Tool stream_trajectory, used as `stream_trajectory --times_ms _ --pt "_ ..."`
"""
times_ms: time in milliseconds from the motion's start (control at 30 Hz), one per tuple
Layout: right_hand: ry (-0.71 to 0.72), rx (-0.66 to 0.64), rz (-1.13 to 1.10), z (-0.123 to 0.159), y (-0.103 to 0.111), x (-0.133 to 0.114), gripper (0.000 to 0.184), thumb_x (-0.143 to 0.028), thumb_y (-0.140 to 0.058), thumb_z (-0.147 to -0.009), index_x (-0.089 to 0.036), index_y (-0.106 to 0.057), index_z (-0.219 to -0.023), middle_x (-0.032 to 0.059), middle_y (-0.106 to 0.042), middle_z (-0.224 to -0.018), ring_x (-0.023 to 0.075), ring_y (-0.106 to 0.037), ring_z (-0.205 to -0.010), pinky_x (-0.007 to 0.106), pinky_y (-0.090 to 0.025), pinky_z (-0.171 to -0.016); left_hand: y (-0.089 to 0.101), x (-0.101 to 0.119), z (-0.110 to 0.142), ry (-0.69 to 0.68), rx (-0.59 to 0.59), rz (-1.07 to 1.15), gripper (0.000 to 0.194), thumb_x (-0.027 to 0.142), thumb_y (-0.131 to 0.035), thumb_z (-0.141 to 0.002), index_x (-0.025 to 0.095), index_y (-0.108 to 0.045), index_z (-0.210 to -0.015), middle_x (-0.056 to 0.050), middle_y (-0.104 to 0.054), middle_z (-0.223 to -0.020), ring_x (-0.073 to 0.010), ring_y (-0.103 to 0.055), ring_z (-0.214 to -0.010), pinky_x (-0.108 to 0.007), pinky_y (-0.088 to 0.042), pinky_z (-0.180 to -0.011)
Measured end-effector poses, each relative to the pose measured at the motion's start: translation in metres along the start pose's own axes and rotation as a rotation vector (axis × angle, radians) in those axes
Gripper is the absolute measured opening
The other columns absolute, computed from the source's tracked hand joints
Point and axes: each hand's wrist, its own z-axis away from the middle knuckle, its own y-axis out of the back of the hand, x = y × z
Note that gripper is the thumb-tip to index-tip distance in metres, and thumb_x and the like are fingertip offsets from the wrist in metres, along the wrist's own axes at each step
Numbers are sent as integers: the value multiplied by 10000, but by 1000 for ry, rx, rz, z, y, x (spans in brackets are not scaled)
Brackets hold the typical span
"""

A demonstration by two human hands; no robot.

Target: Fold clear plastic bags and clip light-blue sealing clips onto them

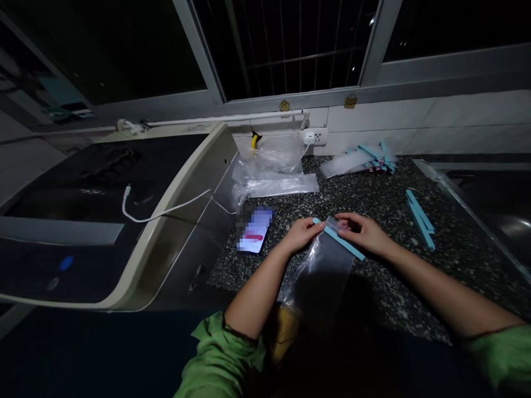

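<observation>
Between my hands, a thin light-blue strip (348,248) lies slantwise across the top part of a clear plastic bag (321,265). My left hand (302,233) pinches the strip's upper-left end together with the bag, thumb on top. At the bag's upper edge, the fingers of my right hand (364,233) are bent together around the plastic near the middle of the strip. The bag's lower part hangs toward me into shadow. To the right, a few loose blue strips (420,221) lie on the dark speckled countertop (385,287).
A phone (255,229) lies left of my hands, beside a washing machine (166,260) with a white cable (174,211) over it. Clear plastic packaging (282,185) and a pile of blue strips (379,157) sit at the back. A sink (493,204) is at right.
</observation>
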Motion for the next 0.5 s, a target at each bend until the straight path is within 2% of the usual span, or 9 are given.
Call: stream_trajectory --times_ms 100,167,300,500 --pt "-145 -170 -146 0 -2 -3 534 -522 -656 -604 -158 -628 -993 62 -671 -917 207 -611 -800 324 -481 -714 -1 2 0 -18 -46 5 507 625 -602 -586 123 -557 -639 44 -453 -568 -77 -372 -569 -218 -276 -572" --pt "-210 -226 -191 0 -2 -4 524 -530 -677 -566 -142 -642 -916 46 -668 -831 191 -598 -729 298 -461 -650 -1 2 0 -22 -60 17 506 621 -607 -581 121 -570 -651 39 -472 -587 -83 -387 -587 -220 -288 -588" --pt "-304 -257 -217 1 -2 -6 480 -529 -709 -509 -133 -645 -773 -5 -606 -636 134 -524 -579 246 -382 -536 -2 2 0 -25 -59 27 508 620 -617 -572 119 -581 -652 35 -487 -591 -87 -400 -596 -223 -302 -602" --pt "-341 -250 -254 2 -1 -9 467 -526 -724 -479 -128 -644 -711 -15 -587 -598 117 -494 -551 237 -353 -527 -2 1 0 -38 -55 20 496 605 -621 -586 115 -597 -654 34 -502 -587 -82 -404 -589 -220 -311 -604"
